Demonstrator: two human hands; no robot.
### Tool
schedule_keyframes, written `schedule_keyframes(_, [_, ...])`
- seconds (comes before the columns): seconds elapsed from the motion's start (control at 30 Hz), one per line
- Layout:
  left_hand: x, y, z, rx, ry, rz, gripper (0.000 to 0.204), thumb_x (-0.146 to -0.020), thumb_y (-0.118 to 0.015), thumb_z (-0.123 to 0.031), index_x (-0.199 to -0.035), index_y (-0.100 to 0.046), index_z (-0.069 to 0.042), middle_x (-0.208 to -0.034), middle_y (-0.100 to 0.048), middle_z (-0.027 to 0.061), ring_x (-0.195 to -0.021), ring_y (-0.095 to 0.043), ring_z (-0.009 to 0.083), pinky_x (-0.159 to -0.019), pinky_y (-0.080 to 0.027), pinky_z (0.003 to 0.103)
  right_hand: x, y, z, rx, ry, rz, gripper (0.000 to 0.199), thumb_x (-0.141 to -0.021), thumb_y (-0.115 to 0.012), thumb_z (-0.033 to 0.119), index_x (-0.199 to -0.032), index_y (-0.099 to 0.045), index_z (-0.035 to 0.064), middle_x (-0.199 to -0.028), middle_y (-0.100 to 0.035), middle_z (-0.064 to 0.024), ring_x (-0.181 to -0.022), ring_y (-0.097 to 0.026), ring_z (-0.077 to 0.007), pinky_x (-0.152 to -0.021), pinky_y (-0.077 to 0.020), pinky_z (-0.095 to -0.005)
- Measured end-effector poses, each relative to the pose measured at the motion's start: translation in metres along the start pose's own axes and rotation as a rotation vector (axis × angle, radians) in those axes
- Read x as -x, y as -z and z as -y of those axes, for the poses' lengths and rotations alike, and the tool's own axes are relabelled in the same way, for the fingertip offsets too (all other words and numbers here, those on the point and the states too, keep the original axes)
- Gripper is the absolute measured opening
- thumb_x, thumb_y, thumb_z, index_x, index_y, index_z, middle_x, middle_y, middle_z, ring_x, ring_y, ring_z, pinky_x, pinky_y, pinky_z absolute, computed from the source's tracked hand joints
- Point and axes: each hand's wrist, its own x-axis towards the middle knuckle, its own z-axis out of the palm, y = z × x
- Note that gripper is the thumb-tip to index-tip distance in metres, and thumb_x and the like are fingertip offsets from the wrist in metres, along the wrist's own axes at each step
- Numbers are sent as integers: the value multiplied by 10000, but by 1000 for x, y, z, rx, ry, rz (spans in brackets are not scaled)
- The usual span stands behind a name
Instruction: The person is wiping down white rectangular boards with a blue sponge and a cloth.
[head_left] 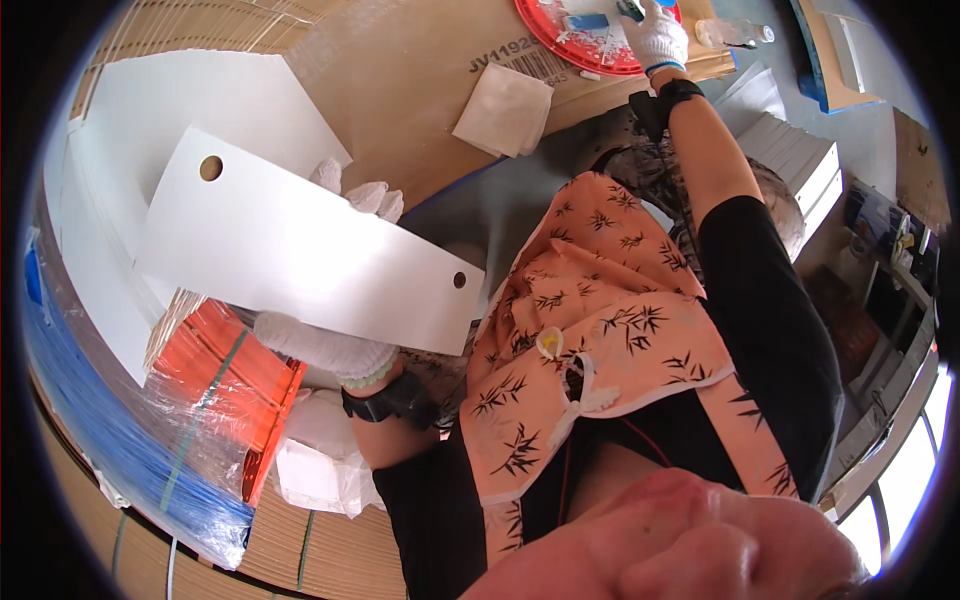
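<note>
Gloves cover both hands: the left hand (330, 345) clamps the long white punched card strip (300, 245) flat from beneath, keeping it level, while the right hand (655, 35) reaches onto the red round tray (560, 40), grip probably loose.

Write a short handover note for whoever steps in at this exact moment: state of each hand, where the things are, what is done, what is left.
Left hand: gloved, gripping the white card with a hole near each end, held above the card stacks.
Right hand: gloved, stretched out onto the red tray; whether it grips anything cannot be told.
White pad lies on the cardboard. Orange stack and blue stack, wrapped, sit below the card.
Done: one card in hand.
Left: card not yet set down; what happens at the tray is unclear.
</note>
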Motion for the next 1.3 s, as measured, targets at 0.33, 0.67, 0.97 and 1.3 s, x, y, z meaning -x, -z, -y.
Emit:
schedule_keyframes(0.33, [-9, 22, -23, -442, 104, -45, 1109, -864, -617, -740, -1658, -117, -149, -1660, -43, 343, -1460, -260, 571, -1195, -206, 708, -28, -25, -35, -238, -39, 2, 210, -939, -659, 255, -1027, -772, 102, -934, -751, -178, -875, -714, -350, -781, -564, -424])
schedule_keyframes(0.67, [2, 48, -4, 48, -43, 333, 977, -936, -542, -663, -1645, -155, -113, -1641, -90, 356, -1389, -322, 567, -1186, -200, 702, -34, -20, -54, -1072, -836, 164, 253, -940, -606, 256, -823, -755, 88, -701, -695, -26, -527, -566, -159, -472, -414, -302])
schedule_keyframes(0.97, [23, 99, -8, 199, -11, 275, 867, -1018, -396, -596, -1629, -137, -39, -1625, -134, 377, -1384, -355, 592, -1182, -240, 714, -36, -12, -60, -670, -513, 200, 206, -912, -663, 215, -916, -778, 44, -796, -744, -103, -649, -665, -190, -604, -518, -326])
schedule_keyframes(1.3, [17, 22, -1, -387, -67, -45, 887, -1016, -418, -593, -1625, -123, -19, -1621, -162, 377, -1375, -380, 581, -1179, -257, 714, -36, -26, -45, -128, 204, -40, 181, -861, -741, 245, -933, -786, 85, -901, -741, -166, -864, -704, -356, -823, -556, -422])
